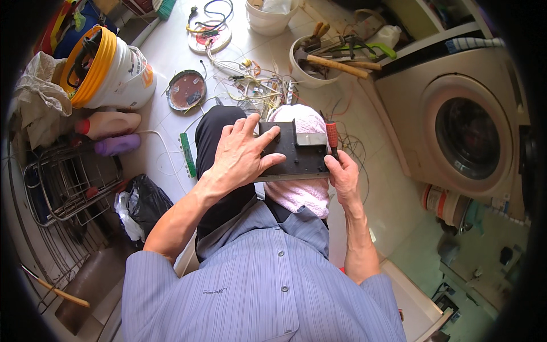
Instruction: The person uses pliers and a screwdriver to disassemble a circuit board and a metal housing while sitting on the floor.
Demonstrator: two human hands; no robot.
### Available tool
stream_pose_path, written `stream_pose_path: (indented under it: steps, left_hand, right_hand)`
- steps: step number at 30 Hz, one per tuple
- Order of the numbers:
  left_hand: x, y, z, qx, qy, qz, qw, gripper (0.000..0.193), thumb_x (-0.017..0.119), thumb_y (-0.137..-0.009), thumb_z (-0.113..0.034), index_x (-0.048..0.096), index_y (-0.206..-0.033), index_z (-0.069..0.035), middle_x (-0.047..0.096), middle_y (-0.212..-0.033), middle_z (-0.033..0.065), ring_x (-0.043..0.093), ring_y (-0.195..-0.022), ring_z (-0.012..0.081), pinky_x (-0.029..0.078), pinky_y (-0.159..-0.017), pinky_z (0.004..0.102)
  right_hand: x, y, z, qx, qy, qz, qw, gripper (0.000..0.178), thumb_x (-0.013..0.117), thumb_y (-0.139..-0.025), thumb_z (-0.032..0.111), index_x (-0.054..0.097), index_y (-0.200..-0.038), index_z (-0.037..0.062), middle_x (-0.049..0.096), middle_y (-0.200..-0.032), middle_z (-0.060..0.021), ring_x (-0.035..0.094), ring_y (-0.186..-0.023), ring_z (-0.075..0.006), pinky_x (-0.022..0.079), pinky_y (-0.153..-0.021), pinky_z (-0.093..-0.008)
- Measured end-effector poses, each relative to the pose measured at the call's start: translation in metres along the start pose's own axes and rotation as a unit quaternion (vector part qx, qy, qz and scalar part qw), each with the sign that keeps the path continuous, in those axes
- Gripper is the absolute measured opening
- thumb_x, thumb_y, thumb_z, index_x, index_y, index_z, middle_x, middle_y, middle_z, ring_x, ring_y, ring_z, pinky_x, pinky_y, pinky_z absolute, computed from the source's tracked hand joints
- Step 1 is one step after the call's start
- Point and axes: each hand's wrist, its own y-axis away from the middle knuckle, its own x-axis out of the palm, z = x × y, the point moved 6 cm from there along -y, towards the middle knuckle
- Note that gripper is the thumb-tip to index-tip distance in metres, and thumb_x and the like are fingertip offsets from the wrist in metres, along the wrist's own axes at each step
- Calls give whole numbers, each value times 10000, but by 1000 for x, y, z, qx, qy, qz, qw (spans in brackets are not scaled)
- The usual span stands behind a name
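Observation:
A flat black metal casing (293, 153) with a notched upper plate rests across my lap, over a pink towel (305, 196) draped on my right leg. My left hand (238, 149) lies on its left part, fingers and thumb spread over the surface. At the casing's right edge, my right hand (343, 176) is closed round the black end of a tool with a red grip (331, 134), which looks like a screwdriver; its shaft does not show. The right thumb touches the casing's edge. A silvery strip (311, 139) shows inside the notch.
Beyond my knees lies a tangle of wires (259, 85), with a round reddish-brown disc (187, 90) beside it. A bucket of tools (310, 71) with a hammer stands farther right. A green circuit board (187, 155) lies left of my leg; a washing machine (421, 125) stands at right.

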Motion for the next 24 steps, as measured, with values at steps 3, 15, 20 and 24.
stream_pose_path:
  steps: [3,15,20,24]
  left_hand:
    - [4,0,3,15,3,-25,1000,596,740,-883,-511,659,-1371,-179,516,-1387,214,560,-1186,339,440,-991,457]
    - [8,3,20,-20,122,-33,992,587,801,-877,-315,621,-1378,-68,590,-1362,189,626,-1137,371,500,-996,436]
    - [-8,10,13,-8,132,-36,991,795,856,-791,-453,576,-1424,-63,503,-1484,216,514,-1304,418,429,-1097,476]
    - [-27,29,-8,68,67,-39,995,911,903,-682,-516,572,-1395,-55,425,-1543,219,414,-1419,428,340,-1152,531]
  right_hand:
    - [2,-1,0,-17,-10,-4,1000,265,707,-987,226,672,-1113,-5,572,-810,81,433,-672,-6,340,-577,-207]
    - [9,21,21,0,-41,17,999,264,673,-1024,236,676,-1094,-18,597,-827,74,456,-698,-10,368,-609,-197]
    - [14,24,25,4,-135,33,990,259,604,-1070,223,680,-1121,-20,658,-879,52,499,-709,-6,416,-626,-197]
    - [12,19,19,15,-193,50,980,248,598,-1074,222,680,-1136,-4,688,-900,35,541,-714,-5,441,-624,-192]
